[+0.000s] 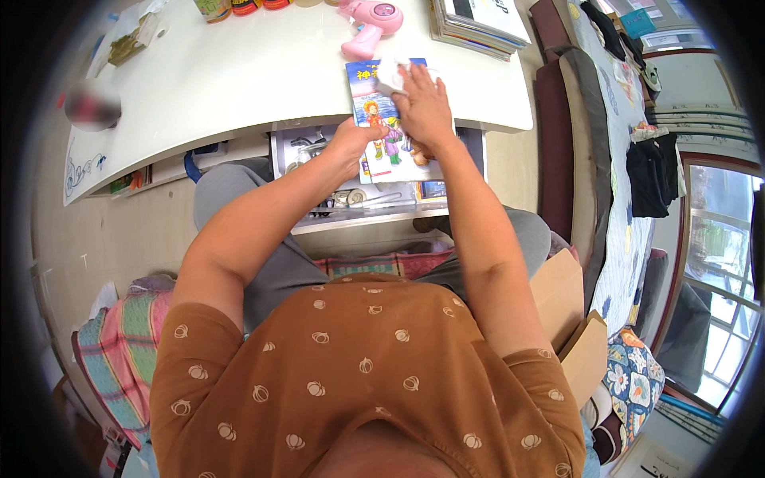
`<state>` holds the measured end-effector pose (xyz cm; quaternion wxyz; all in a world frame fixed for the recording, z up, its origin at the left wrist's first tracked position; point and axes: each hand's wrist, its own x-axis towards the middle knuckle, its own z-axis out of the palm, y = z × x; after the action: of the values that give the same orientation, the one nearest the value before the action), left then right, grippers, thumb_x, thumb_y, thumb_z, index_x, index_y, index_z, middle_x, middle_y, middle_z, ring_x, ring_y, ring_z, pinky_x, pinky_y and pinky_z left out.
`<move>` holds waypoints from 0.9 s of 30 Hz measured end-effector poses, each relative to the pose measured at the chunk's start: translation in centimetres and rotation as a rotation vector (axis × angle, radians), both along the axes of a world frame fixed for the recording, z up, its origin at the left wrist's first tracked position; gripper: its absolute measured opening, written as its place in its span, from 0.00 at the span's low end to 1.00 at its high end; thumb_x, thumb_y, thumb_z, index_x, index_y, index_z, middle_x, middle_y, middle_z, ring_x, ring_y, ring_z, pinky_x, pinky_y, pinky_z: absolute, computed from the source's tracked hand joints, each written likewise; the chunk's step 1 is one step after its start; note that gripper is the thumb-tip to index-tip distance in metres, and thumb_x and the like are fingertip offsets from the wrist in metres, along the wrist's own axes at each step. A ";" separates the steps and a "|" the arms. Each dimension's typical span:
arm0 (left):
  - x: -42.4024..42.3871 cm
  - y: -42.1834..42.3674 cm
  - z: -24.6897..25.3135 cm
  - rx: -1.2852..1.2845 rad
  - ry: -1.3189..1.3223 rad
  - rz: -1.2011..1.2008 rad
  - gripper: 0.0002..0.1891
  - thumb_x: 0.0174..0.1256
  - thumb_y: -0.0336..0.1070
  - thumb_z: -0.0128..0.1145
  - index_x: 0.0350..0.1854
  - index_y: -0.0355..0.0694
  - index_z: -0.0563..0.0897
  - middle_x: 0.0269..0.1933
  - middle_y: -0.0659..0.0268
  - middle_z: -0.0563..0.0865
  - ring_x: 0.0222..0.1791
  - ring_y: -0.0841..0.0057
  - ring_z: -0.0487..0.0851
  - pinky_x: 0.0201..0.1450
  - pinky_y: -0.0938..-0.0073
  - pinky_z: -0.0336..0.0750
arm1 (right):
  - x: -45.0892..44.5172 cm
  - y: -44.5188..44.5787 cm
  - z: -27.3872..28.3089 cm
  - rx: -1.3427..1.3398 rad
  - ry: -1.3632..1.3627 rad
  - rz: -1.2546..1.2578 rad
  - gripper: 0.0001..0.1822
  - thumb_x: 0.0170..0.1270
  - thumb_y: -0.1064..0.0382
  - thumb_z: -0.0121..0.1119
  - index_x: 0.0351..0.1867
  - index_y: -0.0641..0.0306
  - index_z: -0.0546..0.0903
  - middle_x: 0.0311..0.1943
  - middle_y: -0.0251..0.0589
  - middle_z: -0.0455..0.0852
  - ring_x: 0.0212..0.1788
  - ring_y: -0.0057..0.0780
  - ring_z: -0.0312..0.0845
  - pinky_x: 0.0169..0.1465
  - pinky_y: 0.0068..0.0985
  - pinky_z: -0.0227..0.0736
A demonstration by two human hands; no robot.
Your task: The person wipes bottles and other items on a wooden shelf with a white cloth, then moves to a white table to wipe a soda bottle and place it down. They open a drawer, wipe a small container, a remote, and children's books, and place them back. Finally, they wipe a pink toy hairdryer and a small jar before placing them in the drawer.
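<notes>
A thin children's picture book (pixel 382 152) with a blue top and cartoon figures leans over the table's front edge, its lower part above the open drawer (pixel 370 221). My left hand (pixel 352 146) grips the book by its left side, thumb on the cover. Spread across the upper right of the cover is my right hand (pixel 425 107), with a crumpled white tissue or cloth (pixel 391 74) under its fingers. Beneath the book, the drawer holds a roll-shaped item (pixel 352 196) and other small things, partly hidden.
On the white table (pixel 239 77) stand a pink toy-like blower (pixel 376 24), a stack of books (pixel 478 30) and several containers (pixel 245 5). A blurred round object (pixel 92 104) sits at the left. To the right are a bed (pixel 621 179) and a cardboard box (pixel 562 299).
</notes>
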<state>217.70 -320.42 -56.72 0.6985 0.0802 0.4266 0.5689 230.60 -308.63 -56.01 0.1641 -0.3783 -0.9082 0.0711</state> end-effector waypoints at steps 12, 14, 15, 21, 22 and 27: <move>0.3 0.5 -0.2 -0.007 0.002 0.032 0.15 0.73 0.31 0.54 0.57 0.32 0.75 0.50 0.57 0.85 0.47 0.67 0.87 0.50 0.61 0.85 | 5.5 -8.9 1.6 -0.012 -0.093 0.033 0.34 0.63 0.62 0.58 0.71 0.66 0.66 0.73 0.53 0.62 0.77 0.50 0.52 0.76 0.49 0.45; 0.3 0.6 -0.5 0.017 0.002 0.059 0.13 0.72 0.28 0.53 0.56 0.30 0.76 0.47 0.55 0.85 0.44 0.66 0.87 0.46 0.63 0.85 | 5.2 -11.4 2.5 -0.028 -0.092 0.127 0.34 0.60 0.64 0.59 0.71 0.65 0.67 0.73 0.51 0.64 0.77 0.48 0.53 0.77 0.47 0.45; 0.2 0.6 -0.4 0.023 -0.012 0.065 0.13 0.70 0.25 0.52 0.54 0.29 0.76 0.45 0.53 0.85 0.42 0.64 0.88 0.43 0.62 0.85 | 4.9 -12.4 3.0 -0.057 -0.069 0.164 0.34 0.60 0.65 0.59 0.70 0.64 0.67 0.72 0.51 0.64 0.76 0.48 0.54 0.77 0.46 0.45; 0.2 0.9 -1.3 0.015 0.014 0.045 0.15 0.72 0.29 0.54 0.57 0.29 0.75 0.50 0.53 0.85 0.46 0.65 0.87 0.47 0.63 0.85 | 6.3 -10.1 1.3 -0.131 0.037 0.071 0.31 0.65 0.62 0.59 0.71 0.60 0.68 0.73 0.52 0.63 0.77 0.50 0.53 0.77 0.46 0.46; 0.2 0.9 -1.2 0.012 0.030 0.037 0.15 0.73 0.30 0.54 0.57 0.29 0.75 0.51 0.53 0.85 0.47 0.66 0.87 0.49 0.63 0.85 | 6.4 -9.0 1.2 -0.136 0.066 0.023 0.31 0.66 0.61 0.58 0.71 0.61 0.68 0.73 0.53 0.63 0.77 0.51 0.52 0.76 0.46 0.46; 0.3 0.9 0.0 -0.015 0.019 0.011 0.16 0.73 0.29 0.53 0.59 0.28 0.73 0.53 0.52 0.83 0.50 0.63 0.86 0.52 0.59 0.84 | 6.1 -1.3 0.3 -0.183 0.167 -0.164 0.31 0.68 0.60 0.55 0.71 0.66 0.65 0.72 0.62 0.62 0.74 0.56 0.56 0.72 0.42 0.58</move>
<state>218.04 -319.53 -56.73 0.6919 0.0780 0.4378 0.5688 236.73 -309.94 -55.71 0.2094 -0.4572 -0.8473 0.1711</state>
